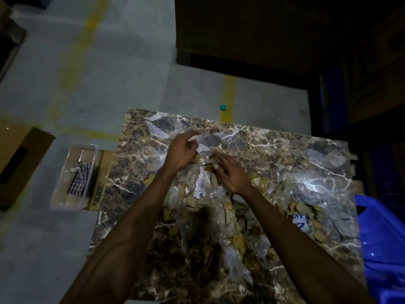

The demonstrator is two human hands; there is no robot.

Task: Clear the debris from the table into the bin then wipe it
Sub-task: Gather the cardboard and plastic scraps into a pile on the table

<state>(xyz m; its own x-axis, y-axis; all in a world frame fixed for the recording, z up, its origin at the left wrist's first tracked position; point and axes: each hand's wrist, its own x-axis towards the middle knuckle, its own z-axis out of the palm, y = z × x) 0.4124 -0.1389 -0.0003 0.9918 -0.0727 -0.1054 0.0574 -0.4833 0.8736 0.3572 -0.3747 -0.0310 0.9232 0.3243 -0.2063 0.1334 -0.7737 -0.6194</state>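
Note:
A brown marble-patterned table (pixel 274 137) carries a heap of debris (pixel 219 218): dry yellow leaves, crumpled clear plastic and torn paper scraps. My left hand (pixel 183 151) and my right hand (pixel 231 172) meet over the far part of the heap, fingers curled round a scrap of pale plastic or paper (pixel 205 150) between them. The left hand is blurred. More clear plastic and leaves (pixel 306 205) lie toward the right side of the table. A blue bin with a blue liner (pixel 385 238) stands at the table's right edge.
On the floor to the left sits a clear box (pixel 74 174) holding a checked cloth (pixel 79 181), with a brown cardboard box (pixel 19 163) beside it. A small teal cap (pixel 223 107) lies on the grey floor beyond the table. Dark shelving fills the back right.

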